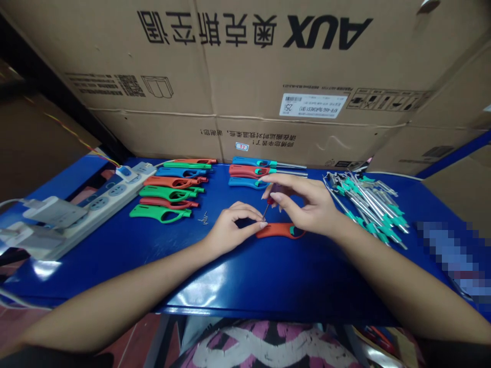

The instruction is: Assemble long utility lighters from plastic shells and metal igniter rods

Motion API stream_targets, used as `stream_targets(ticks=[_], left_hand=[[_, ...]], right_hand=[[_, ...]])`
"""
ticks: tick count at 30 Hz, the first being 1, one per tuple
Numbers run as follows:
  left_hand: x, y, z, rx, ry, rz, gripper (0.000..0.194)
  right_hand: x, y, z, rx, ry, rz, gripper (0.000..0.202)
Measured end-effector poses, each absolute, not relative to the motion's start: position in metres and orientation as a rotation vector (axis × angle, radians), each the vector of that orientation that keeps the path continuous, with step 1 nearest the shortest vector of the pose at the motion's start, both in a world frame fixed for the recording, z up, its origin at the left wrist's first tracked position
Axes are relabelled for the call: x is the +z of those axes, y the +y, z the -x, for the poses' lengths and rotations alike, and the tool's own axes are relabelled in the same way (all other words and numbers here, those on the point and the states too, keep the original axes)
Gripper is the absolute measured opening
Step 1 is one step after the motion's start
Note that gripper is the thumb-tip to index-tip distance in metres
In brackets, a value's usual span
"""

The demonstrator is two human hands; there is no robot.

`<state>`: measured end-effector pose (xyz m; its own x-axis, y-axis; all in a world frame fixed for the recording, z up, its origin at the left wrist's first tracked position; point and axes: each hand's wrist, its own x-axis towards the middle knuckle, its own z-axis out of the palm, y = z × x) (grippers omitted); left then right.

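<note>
My right hand [307,202] is closed around a small screwdriver [266,210] with a dark red handle. Its thin shaft slants down to the left end of an orange lighter body [274,231] lying flat on the blue table. At that same end, the thumb and fingers of my left hand [232,225] come together around the screwdriver's tip. Whatever they pinch there is too small to make out. A teal piece shows in the lighter's trigger opening, while its right end is hidden beneath my right hand. To the left lies a little heap of screws [204,219].
Several coloured lighter shells [161,212] lie stacked at left, beside a power strip [103,199] with plugged-in chargers. Behind my hands are three lighters with metal tubes [251,171]. Metal tubes with teal parts [372,209] pile up at right. A cardboard box [245,76] walls the back.
</note>
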<state>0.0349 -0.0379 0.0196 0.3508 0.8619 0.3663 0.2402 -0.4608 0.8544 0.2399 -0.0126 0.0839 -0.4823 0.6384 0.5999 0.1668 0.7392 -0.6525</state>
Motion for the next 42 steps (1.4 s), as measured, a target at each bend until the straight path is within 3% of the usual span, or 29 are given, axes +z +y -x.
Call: stream_targets(ticks=[4, 9, 16, 24, 30, 36, 42], left_hand=[[0.016, -0.038, -0.033, 1.073, 0.904, -1.985, 0.012], [0.012, -0.038, -0.03, 0.903, 0.953, -2.179, 0.051], [0.01, -0.036, -0.027, 0.777, 0.882, -2.298, 0.031], [0.009, -0.036, -0.027, 0.775, 0.881, -2.331, 0.028], [0.007, -0.037, -0.027, 0.782, 0.895, -2.328, 0.022], [0.009, -0.037, -0.028, 0.787, 0.834, -2.329, 0.012], [0.007, -0.037, -0.028, 0.765, 0.848, -2.361, 0.017]], right_hand=[[0.096, -0.014, -0.241, 0.589, -2.059, 0.639, 0.03], [0.094, -0.013, -0.242, 0.522, -2.161, 0.643, 0.029], [0.083, -0.01, -0.241, 0.364, -2.295, 0.574, 0.031], [0.075, -0.008, -0.24, 0.363, -2.341, 0.571, 0.031], [0.073, -0.012, -0.238, 0.162, -2.358, 0.617, 0.029], [0.083, -0.021, -0.234, 0.302, -2.388, 0.524, 0.037], [0.084, -0.022, -0.235, 0.026, -2.438, 0.518, 0.023]])
